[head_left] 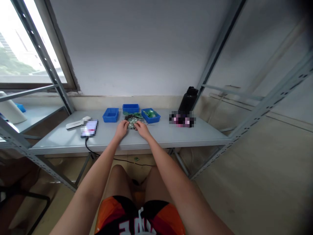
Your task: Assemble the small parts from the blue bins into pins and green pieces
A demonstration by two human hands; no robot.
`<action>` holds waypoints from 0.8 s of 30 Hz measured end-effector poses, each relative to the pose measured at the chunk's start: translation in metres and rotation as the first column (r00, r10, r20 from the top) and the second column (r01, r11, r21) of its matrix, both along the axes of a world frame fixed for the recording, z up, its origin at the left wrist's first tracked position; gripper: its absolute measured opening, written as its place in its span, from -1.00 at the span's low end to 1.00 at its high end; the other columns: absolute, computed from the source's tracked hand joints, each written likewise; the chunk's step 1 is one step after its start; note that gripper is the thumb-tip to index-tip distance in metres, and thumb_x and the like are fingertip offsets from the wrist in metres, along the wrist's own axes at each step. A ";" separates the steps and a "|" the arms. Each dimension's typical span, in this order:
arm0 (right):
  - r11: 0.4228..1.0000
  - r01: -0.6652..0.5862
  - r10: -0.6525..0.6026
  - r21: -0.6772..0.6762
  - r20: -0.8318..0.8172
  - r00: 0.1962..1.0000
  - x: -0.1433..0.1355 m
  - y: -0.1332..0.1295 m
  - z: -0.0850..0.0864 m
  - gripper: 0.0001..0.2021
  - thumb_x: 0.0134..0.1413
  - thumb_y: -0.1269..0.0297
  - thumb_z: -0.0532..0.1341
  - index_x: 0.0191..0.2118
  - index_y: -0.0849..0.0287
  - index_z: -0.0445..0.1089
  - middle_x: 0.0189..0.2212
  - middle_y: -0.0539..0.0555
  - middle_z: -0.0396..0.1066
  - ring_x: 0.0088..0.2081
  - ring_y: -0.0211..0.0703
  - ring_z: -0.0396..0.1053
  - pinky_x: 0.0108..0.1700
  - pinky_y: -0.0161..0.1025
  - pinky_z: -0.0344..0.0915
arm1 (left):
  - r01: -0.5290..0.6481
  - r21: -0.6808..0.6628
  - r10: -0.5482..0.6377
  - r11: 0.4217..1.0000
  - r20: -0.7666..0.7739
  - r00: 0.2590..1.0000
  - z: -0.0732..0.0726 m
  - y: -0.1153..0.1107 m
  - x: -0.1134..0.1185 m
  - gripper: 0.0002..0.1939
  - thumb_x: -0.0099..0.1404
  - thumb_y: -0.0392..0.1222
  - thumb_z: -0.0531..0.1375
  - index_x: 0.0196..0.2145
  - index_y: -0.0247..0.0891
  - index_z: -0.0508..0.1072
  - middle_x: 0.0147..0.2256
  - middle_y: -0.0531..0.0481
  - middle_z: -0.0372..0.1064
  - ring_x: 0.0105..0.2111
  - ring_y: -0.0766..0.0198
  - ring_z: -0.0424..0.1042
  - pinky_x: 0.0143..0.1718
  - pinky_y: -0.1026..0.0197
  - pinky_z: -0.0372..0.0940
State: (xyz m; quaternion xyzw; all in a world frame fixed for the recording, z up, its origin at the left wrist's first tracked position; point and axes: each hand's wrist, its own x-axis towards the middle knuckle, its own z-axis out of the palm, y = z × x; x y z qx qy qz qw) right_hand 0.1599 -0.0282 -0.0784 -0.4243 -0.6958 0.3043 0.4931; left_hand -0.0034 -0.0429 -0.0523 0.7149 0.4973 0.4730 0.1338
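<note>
Over the middle of the grey shelf table, my left hand [121, 128] and my right hand [143, 129] are close together, with a small gap between them. The fingers of both are bent inward and pinched at the near edge of a heap of small silvery and dark green pieces [133, 118]. Whatever lies between the fingertips is too small to make out. Right behind the heap is a blue tray [130, 106]. To its right, a tilted blue tray [153, 120] holds green pieces, and another blue tray [110, 120] sits to the left.
A phone [89, 128] with a black cable [117, 159] lies left, beside a white flat object [74, 124]. A black bottle [188, 100] stands at the back right, behind a blurred pink and black item [182, 119]. Metal uprights [217, 49] frame the table.
</note>
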 end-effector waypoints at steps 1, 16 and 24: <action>1.000 0.003 -0.003 0.004 0.002 1.000 0.000 0.000 0.000 -0.82 0.13 0.15 0.10 -0.42 0.11 0.28 -0.53 -0.05 0.35 -0.44 -0.19 0.35 -0.29 -0.26 0.24 | -0.002 -0.003 0.002 1.000 0.001 1.000 0.000 0.000 0.000 -0.78 0.29 -0.20 0.05 -0.47 -0.26 0.38 -0.50 -0.01 0.34 -0.42 0.23 0.30 -0.31 0.21 0.18; 0.998 0.016 -0.021 -0.060 -0.072 0.997 -0.001 0.001 0.000 -0.83 0.13 0.16 0.11 -0.42 0.10 0.25 -0.53 -0.04 0.39 -0.53 -0.24 0.34 -0.35 -0.25 0.29 | 0.040 -0.031 -0.039 0.999 0.036 0.999 0.003 -0.002 0.000 -0.75 0.24 -0.10 0.07 -0.40 -0.29 0.46 -0.50 -0.02 0.39 -0.45 0.24 0.30 -0.34 0.21 0.20; 0.980 0.200 -0.200 -0.013 -0.055 0.978 0.001 -0.003 0.006 -0.80 0.04 0.20 0.22 -0.21 0.09 0.28 -0.44 -0.01 0.43 -0.42 -0.18 0.37 -0.25 -0.18 0.33 | 0.111 -0.072 -0.099 0.991 0.156 0.983 0.004 -0.003 0.000 -0.75 0.14 -0.07 0.17 -0.39 -0.32 0.51 -0.53 0.00 0.38 -0.51 0.28 0.25 -0.40 0.21 0.18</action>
